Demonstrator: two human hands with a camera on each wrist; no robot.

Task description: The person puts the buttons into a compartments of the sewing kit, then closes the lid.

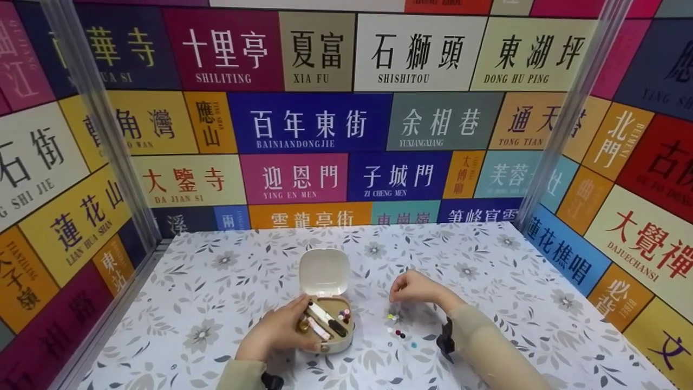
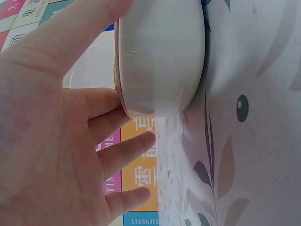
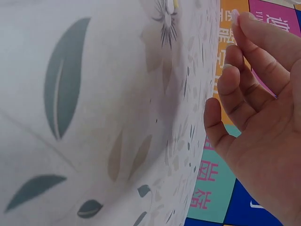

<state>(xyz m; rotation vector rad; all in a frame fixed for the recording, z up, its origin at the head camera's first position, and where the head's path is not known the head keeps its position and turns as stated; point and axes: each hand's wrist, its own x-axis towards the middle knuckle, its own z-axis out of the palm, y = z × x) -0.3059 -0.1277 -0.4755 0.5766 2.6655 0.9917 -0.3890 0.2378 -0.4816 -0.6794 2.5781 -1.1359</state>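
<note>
A cream sewing-kit box [image 1: 346,346] stands on the table with its rounded lid [image 1: 324,271] raised. My left hand [image 1: 279,327] grips its left side, thumb toward the near edge; the left wrist view shows the smooth wall [image 2: 160,56] beside spread fingers. Inside lie a white stick with a black end [image 1: 327,318], a pinkish item [image 1: 318,327] and small coloured beads or pinheads [image 1: 345,314]. Right of the box, my right hand [image 1: 416,287] hovers above the cloth. Its thumb and forefinger pinch what looks like a tiny pale pink piece [image 3: 235,17], partly hidden.
Small button-like pieces lie scattered below the right hand: yellow [image 1: 390,316], dark red [image 1: 398,332] and teal [image 1: 413,345] among them. A leaf-patterned white cloth [image 1: 189,292] covers the table. Colourful panels with Chinese lettering [image 1: 308,122] stand behind and at both sides.
</note>
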